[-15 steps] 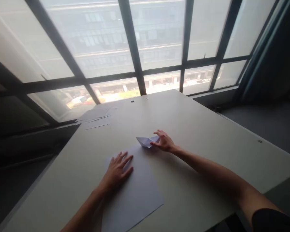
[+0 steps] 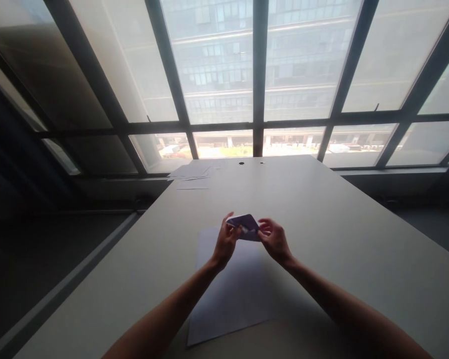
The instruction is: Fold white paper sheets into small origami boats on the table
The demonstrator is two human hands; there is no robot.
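A small piece of folded paper [image 2: 249, 225] is held up between both hands, over the far end of a white sheet of paper [image 2: 228, 299]. My left hand [image 2: 226, 241] pinches its left end, thumb in front. At the right end, my right hand [image 2: 274, 238] grips the paper between thumb and curled fingers. The folded paper shows a pointed top edge and an opening facing me. The white sheet lies flat on the table under my forearms, partly in shadow.
The white table [image 2: 359, 259] stretches toward large framed windows [image 2: 217, 75]. Several loose sheets [image 2: 190, 172] lie at its far left corner. A dark round hole [image 2: 241, 163] shows near the far edge. Dark floor lies beyond both sides.
My left hand has left the white sheet and taken hold of the folded paper. My right hand has lifted the paper off the table. The view has turned left and levelled.
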